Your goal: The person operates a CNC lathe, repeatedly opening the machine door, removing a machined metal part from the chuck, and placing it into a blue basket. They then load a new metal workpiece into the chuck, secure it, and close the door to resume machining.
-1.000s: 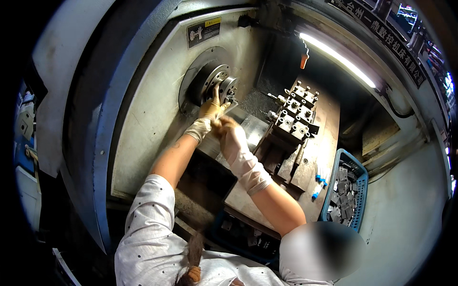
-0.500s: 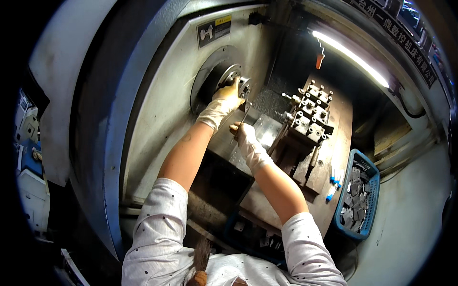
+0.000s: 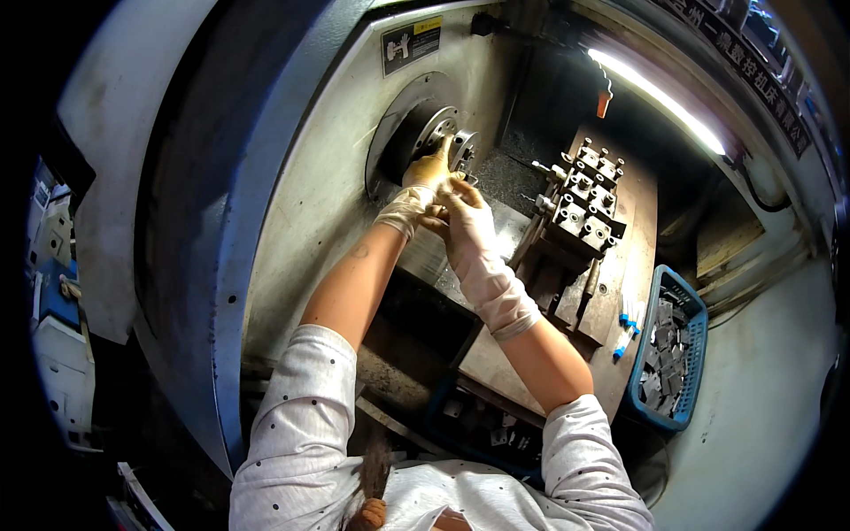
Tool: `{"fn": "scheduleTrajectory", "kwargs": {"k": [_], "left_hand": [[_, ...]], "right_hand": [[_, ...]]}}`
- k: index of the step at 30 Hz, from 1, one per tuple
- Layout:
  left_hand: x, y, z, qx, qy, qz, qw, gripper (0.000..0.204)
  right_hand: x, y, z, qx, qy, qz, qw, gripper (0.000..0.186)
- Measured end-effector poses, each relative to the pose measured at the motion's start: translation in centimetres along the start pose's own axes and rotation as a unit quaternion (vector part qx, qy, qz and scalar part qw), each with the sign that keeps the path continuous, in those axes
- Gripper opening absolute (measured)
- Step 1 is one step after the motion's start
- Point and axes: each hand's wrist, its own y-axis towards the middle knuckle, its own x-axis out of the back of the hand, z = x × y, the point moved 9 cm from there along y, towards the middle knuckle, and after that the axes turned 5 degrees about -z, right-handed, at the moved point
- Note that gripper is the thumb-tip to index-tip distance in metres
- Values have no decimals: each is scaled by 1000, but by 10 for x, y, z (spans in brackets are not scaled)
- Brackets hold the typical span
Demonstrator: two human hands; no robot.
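Observation:
My left hand (image 3: 428, 170), in a pale glove stained yellowish, is closed at the face of the round lathe chuck (image 3: 418, 133). Its thumb side lies along the metal, and the other fingers are mostly hidden. Close below and to the right is my right hand (image 3: 467, 217), gloved too, with fingers bent and pinched near the left wrist. It holds a thin bent metal rod, which looks like a hex key; the hand now covers most of it. A small metal fixture (image 3: 462, 150) sticks out from the chuck beside my left fingers.
Right of my hands stands a tool post block (image 3: 580, 199) with several bolts, on a brown metal slide (image 3: 633, 239). Blue-capped tubes (image 3: 627, 332) lie near a blue basket (image 3: 660, 416) of dark metal pieces. A lamp tube (image 3: 660, 99) glows above. Another bin (image 3: 496, 434) sits below.
My right hand has moved up and left, against my left hand, and its rod is now mostly hidden. The left hand stays at the chuck. The whole view has shifted slightly.

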Motion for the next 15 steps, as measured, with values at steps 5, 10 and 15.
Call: {"fn": "scheduleTrajectory", "kwargs": {"k": [5,10,15], "left_hand": [[21,-8,-25,-38,109,18,993,69],[32,34,-77,-131,170,-64,975,33],[17,31,-78,-370,-15,-102,923,20]], "right_hand": [[-6,-8,29,278,-488,68,825,18],[-43,-20,33,502,-696,140,493,18],[-56,-22,39,632,-606,235,423,22]]}}
